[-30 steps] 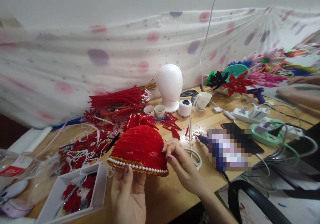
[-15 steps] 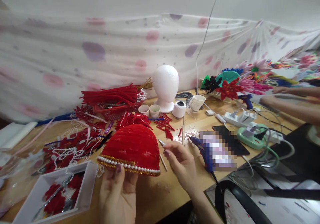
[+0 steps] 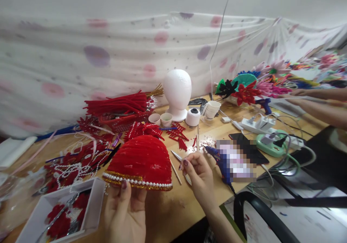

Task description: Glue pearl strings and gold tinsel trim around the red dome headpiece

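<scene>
My left hand (image 3: 125,208) grips a red fuzzy cap (image 3: 139,160) from below, the thumb on its rim. Along that rim run a row of white pearl beads and gold glittery trim. Right of the cap, my right hand (image 3: 199,176) is closed in a pinch, apart from the cap; what it pinches, if anything, is too small to make out. Behind and under those fingers shows a pointed silver tool (image 3: 176,155), partly hidden by the hand. A thin wooden stick (image 3: 176,172) lies between cap and hand.
A white foam head (image 3: 177,93) stands at the back beside a red basket (image 3: 114,123) of red stems. A blue glue gun (image 3: 221,163), a phone (image 3: 251,149) and power strips (image 3: 258,126) lie right. A white box (image 3: 92,207) sits front left. Another person's hands (image 3: 295,94) work far right.
The view has shifted slightly. My right hand has moved a little away from the cap, uncovering more of the silver tool. My left hand still holds the cap.
</scene>
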A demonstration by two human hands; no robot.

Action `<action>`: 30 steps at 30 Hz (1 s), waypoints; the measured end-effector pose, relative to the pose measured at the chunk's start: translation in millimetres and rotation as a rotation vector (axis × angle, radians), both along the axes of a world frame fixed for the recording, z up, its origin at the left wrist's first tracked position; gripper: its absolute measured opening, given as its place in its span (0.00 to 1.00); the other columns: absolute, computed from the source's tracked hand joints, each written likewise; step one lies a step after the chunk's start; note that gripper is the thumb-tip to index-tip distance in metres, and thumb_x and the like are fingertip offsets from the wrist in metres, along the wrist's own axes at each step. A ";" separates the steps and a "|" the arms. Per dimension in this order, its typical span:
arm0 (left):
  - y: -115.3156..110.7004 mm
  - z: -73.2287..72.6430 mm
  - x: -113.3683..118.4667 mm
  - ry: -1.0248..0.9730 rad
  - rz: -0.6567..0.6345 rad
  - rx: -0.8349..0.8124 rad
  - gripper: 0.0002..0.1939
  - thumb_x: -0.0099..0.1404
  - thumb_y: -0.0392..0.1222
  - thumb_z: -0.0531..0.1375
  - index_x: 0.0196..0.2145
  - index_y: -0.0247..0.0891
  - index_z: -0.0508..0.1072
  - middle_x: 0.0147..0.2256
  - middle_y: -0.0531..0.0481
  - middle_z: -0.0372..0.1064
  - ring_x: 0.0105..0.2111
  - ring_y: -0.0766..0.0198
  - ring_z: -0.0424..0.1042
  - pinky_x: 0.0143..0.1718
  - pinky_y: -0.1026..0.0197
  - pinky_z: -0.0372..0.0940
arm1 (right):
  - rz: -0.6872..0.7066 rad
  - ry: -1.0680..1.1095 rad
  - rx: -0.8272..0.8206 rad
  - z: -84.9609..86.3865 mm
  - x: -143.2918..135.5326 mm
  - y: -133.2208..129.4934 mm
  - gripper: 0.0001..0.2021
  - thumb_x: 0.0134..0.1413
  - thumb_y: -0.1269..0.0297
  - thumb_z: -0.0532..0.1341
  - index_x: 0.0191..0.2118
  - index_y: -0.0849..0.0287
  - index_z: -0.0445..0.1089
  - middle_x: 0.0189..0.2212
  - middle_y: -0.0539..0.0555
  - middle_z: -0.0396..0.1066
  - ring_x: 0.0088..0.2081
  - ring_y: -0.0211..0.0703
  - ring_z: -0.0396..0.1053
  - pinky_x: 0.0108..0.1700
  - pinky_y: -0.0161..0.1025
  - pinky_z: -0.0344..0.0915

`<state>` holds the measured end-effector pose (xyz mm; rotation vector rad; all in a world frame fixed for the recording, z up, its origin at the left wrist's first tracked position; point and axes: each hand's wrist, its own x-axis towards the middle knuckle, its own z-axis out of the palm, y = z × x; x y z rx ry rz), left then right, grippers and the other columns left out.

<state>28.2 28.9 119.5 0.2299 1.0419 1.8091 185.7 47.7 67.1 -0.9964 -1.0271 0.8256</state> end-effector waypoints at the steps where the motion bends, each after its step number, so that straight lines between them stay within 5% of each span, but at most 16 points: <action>1: -0.2 0.3 -0.2 0.011 0.004 -0.004 0.25 0.36 0.44 0.80 0.35 0.42 0.80 0.40 0.54 0.80 0.31 0.66 0.78 0.27 0.71 0.75 | -0.038 0.020 -0.020 0.7 1.4 0.7 0.11 0.61 0.53 0.65 0.36 0.54 0.71 0.24 0.48 0.75 0.26 0.39 0.73 0.29 0.36 0.70; 5: -1.5 -3.2 -3.7 0.044 -0.026 -0.013 0.24 0.41 0.45 0.78 0.38 0.44 0.80 0.42 0.53 0.80 0.34 0.64 0.78 0.29 0.70 0.76 | -0.137 0.044 -0.100 2.3 5.8 4.7 0.15 0.52 0.52 0.72 0.41 0.55 0.77 0.33 0.54 0.83 0.36 0.49 0.80 0.40 0.44 0.76; 8: -1.3 -12.3 -10.6 0.064 -0.042 -0.020 0.23 0.43 0.46 0.78 0.39 0.45 0.80 0.42 0.54 0.80 0.35 0.64 0.79 0.29 0.70 0.76 | -0.189 -0.001 -0.132 -0.1 7.4 6.3 0.14 0.47 0.53 0.74 0.36 0.55 0.80 0.32 0.54 0.83 0.34 0.50 0.79 0.37 0.44 0.75; 10: -0.6 -19.2 -16.2 0.098 -0.059 -0.006 0.23 0.47 0.46 0.77 0.41 0.47 0.80 0.41 0.55 0.80 0.38 0.61 0.80 0.31 0.69 0.76 | -0.218 -0.049 -0.127 -2.0 8.5 6.0 0.13 0.52 0.52 0.71 0.27 0.56 0.79 0.23 0.51 0.78 0.25 0.44 0.74 0.30 0.41 0.69; 13: -0.6 -25.0 -21.8 0.160 -0.100 0.015 0.21 0.54 0.47 0.74 0.46 0.50 0.78 0.43 0.54 0.80 0.44 0.57 0.79 0.33 0.67 0.77 | -0.219 -0.111 -0.068 -2.2 10.5 4.6 0.27 0.61 0.49 0.64 0.14 0.55 0.67 0.14 0.47 0.63 0.20 0.39 0.62 0.28 0.39 0.61; 20: -3.5 -22.4 -23.1 0.196 -0.102 -0.017 0.22 0.54 0.48 0.74 0.47 0.48 0.78 0.44 0.53 0.80 0.44 0.56 0.79 0.33 0.66 0.77 | 0.055 -0.123 0.017 -2.2 -4.3 2.4 0.07 0.53 0.57 0.72 0.31 0.53 0.78 0.33 0.51 0.72 0.37 0.45 0.70 0.42 0.42 0.66; 30: -3.0 -23.8 -31.6 0.190 -0.099 -0.030 0.20 0.54 0.47 0.74 0.44 0.46 0.79 0.41 0.53 0.80 0.40 0.61 0.79 0.33 0.68 0.76 | 0.175 -0.044 0.028 -10.1 -23.0 3.6 0.09 0.62 0.59 0.65 0.31 0.55 0.71 0.32 0.50 0.69 0.36 0.42 0.66 0.39 0.38 0.63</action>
